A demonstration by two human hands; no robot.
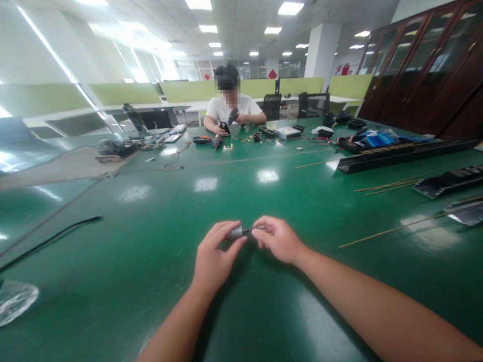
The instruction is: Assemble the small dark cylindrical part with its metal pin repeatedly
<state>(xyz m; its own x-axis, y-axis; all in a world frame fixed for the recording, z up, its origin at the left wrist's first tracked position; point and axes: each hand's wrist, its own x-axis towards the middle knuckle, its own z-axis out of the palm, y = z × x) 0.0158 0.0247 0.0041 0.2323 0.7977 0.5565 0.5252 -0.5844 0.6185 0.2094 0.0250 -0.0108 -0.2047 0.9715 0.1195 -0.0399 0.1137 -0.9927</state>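
Over the green table, my left hand (216, 249) is closed round a small grey metal cylinder (237, 232), gripped between thumb and fingers. A thin dark shaft (247, 231) sticks out of the cylinder's right end, pointing toward my other hand. My right hand (277, 239) pinches the far end of that shaft with thumb and fingertips; a small bit of metal shows between them. The cylinder lies roughly level. Its left part is hidden behind my fingers, and its exact kind cannot be made out.
Across the green table (158, 261) sits a person (234, 108) holding a power drill. Another drill (217, 141) lies nearby. Black metal channels (396, 157) and thin brass-coloured rods (392, 232) lie at right. A black cable (53, 240) and clear plastic (17, 300) are at left.
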